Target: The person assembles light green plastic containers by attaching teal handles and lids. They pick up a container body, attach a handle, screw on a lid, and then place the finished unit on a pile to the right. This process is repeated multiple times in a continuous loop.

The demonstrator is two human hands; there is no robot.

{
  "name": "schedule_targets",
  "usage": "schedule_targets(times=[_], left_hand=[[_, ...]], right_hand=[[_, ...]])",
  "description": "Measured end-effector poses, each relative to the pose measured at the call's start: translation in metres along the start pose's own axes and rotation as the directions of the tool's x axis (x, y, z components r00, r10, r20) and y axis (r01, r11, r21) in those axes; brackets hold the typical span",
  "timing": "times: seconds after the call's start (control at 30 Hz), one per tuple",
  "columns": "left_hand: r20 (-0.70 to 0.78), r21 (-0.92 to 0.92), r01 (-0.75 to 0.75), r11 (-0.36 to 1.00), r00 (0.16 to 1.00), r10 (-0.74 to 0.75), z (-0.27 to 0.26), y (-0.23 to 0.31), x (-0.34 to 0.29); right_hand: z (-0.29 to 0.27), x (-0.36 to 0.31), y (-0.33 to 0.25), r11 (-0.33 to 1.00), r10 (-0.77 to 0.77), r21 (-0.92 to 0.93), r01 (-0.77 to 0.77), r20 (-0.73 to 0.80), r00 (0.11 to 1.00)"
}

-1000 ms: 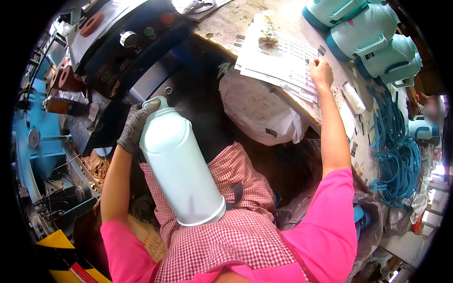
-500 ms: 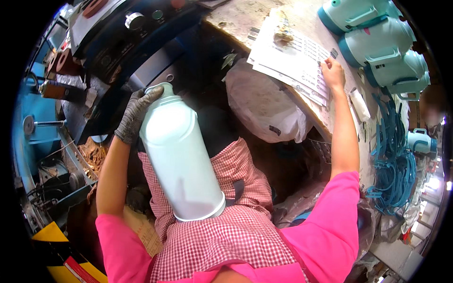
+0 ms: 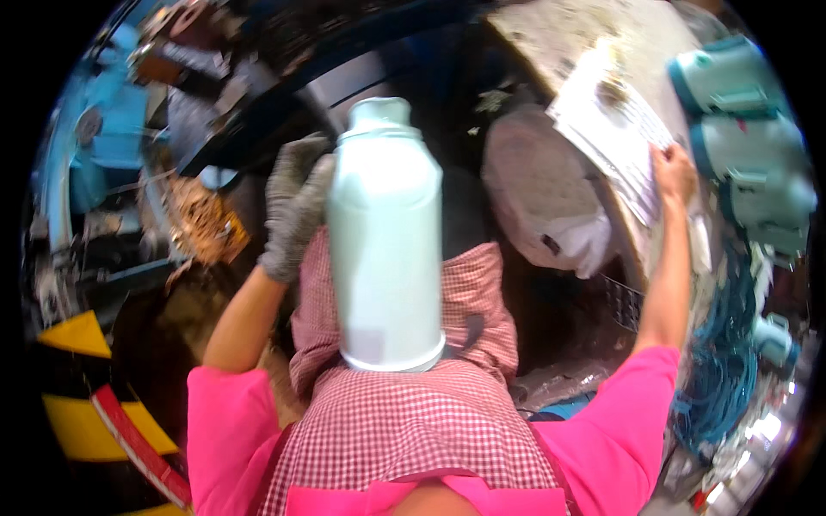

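A pale mint-green thermos flask body [image 3: 385, 249] stands on my lap, its neck pointing away from me and its white-rimmed base against my checked apron. My left hand [image 3: 297, 202], in a grey knit glove, is at the flask's left side near the shoulder. Its fingers are stretched and apart, with the thumb side close to the flask wall; motion blur hides whether they touch. Over on the bench at the right, my bare right hand [image 3: 675, 175] has its fingers closed at the right edge of a stack of printed white sheets [image 3: 602, 129].
Several finished-looking mint flasks with teal parts [image 3: 744, 159] lie along the bench's right side. Below them hangs a bundle of teal straps [image 3: 718, 370]. A white plastic bag [image 3: 546, 189] bulges beside the bench edge. Dark machinery is ahead; yellow-black striping [image 3: 77, 335] is at lower left.
My left hand has come off the flask's neck to its side. The flask stands more upright in view. My right hand stays at the sheets' edge while the whole view has shifted.
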State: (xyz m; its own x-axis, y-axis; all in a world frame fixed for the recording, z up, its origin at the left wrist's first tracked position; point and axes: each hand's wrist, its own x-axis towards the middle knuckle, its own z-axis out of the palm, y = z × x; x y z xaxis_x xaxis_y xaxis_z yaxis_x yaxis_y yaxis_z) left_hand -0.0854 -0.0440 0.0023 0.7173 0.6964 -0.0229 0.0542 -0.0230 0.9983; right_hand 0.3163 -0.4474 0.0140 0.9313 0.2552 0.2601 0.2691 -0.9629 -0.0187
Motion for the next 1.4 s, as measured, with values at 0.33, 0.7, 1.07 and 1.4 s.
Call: schedule_targets(times=[0.33,0.7,1.07,1.4], left_hand=[[0.053,0.173,-0.132,0.976,0.991,0.124,0.007,-0.011,-0.041],[0.048,0.128,-0.104,0.986,0.994,0.099,0.007,-0.011,-0.044],[0.129,0.099,-0.121,0.988,0.986,0.108,0.005,-0.006,-0.042],[0.177,0.256,-0.141,0.956,0.979,0.097,0.006,-0.011,-0.041]], right_hand=[[-0.068,-0.23,-0.258,0.038,-0.535,0.945,-0.324,0.293,0.793],[-0.057,-0.233,-0.274,0.119,-0.488,0.912,-0.392,0.397,0.777],[-0.047,-0.229,-0.267,0.16,-0.481,0.913,-0.376,0.405,0.778],[-0.046,-0.228,-0.264,0.195,-0.469,0.928,-0.316,0.372,0.802]])
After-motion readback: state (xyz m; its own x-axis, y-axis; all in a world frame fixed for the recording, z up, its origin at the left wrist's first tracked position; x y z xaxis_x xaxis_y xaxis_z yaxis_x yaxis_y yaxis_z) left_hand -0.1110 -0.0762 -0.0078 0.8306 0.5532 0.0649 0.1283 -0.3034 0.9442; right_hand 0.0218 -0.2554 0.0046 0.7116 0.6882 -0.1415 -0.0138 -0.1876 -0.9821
